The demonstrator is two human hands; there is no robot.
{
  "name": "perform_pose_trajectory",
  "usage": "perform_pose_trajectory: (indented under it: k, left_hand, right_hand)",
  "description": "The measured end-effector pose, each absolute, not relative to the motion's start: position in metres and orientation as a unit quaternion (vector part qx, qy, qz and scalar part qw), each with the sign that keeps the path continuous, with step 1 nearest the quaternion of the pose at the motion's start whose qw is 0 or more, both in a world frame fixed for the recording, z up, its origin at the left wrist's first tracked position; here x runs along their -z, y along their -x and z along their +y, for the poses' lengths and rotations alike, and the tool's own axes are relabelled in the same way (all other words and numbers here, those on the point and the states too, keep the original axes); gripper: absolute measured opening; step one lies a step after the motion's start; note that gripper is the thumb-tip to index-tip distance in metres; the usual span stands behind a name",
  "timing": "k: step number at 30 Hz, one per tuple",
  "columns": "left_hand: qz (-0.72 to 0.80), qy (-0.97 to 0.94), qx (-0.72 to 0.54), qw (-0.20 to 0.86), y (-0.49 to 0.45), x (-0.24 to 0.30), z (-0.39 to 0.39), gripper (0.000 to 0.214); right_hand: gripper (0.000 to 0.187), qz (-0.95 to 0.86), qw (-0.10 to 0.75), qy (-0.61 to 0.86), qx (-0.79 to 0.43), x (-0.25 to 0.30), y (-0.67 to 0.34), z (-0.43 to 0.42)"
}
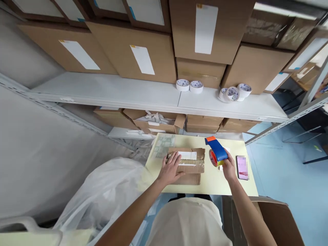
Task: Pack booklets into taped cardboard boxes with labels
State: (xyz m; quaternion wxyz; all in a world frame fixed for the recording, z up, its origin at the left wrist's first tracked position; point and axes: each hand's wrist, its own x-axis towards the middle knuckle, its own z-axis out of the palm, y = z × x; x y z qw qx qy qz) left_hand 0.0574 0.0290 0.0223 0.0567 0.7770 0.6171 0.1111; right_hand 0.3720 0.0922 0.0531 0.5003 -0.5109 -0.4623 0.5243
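A small cardboard box [188, 179] lies on the pale yellow table [216, 182], with a white label [191, 155] and shiny clear tape across its upper side. My left hand [170, 169] rests on the left part of this box, palm down and fingers stretched out. To the right of the box, my right hand [229, 166] grips a blue and orange tape dispenser [217, 150] by its lower end, above the table. A roll of tape sits in the dispenser. Part of its handle is hidden by my fingers.
A phone [242, 167] lies at the table's right. Behind stands a metal shelf [143, 90] with large cartons [151, 61] and several white tape rolls [196, 86]. An open carton [276, 218] is on the floor at right; a white plastic bag [107, 191] bulges at left.
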Motion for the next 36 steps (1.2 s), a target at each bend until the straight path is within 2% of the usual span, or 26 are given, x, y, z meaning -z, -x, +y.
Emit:
perform_pose_trajectory:
  k: [4,6,11,15,20,23,26,29,31,33,36]
  left_hand:
    - [0.616,-0.773,-0.138,0.060,-0.061,-0.017,0.027,0.076]
    - [0.606,-0.777,-0.158,0.059,-0.061,-0.016,0.024,0.076]
    - [0.585,-0.784,-0.198,0.061,-0.056,-0.015,0.009,0.072]
    - [0.583,-0.779,-0.209,0.102,-0.055,-0.018,0.003,0.065]
    - [0.612,-0.700,-0.318,0.185,-0.060,-0.029,0.014,0.042]
    - [0.622,-0.586,-0.450,0.260,-0.059,-0.042,0.030,0.038]
    - [0.608,-0.422,-0.523,0.423,-0.059,-0.055,0.048,0.044]
    - [0.577,-0.304,-0.477,0.589,-0.059,-0.066,0.061,0.050]
    - [0.541,-0.262,-0.446,0.663,-0.060,-0.071,0.064,0.049]
    - [0.519,-0.225,-0.439,0.698,-0.061,-0.074,0.065,0.045]
    - [0.528,-0.213,-0.447,0.690,-0.061,-0.079,0.066,0.033]
  right_hand:
    - [0.050,-0.423,0.547,0.467,-0.552,-0.071,-0.339,0.090]
    - [0.052,-0.395,0.549,0.458,-0.576,-0.074,-0.323,0.092]
    - [0.044,-0.435,0.479,0.464,-0.605,-0.078,-0.296,0.106]
    - [0.036,-0.477,0.431,0.485,-0.593,-0.076,-0.290,0.118]
    - [0.034,-0.487,0.425,0.485,-0.589,-0.069,-0.288,0.124]
    - [0.033,-0.484,0.425,0.482,-0.595,-0.066,-0.289,0.125]
    - [0.033,-0.476,0.425,0.481,-0.602,-0.062,-0.290,0.124]
    - [0.034,-0.468,0.428,0.478,-0.609,-0.059,-0.290,0.122]
    - [0.035,-0.463,0.431,0.475,-0.612,-0.058,-0.290,0.121]
    - [0.035,-0.459,0.436,0.472,-0.613,-0.057,-0.289,0.119]
    - [0.036,-0.459,0.437,0.467,-0.617,-0.056,-0.289,0.116]
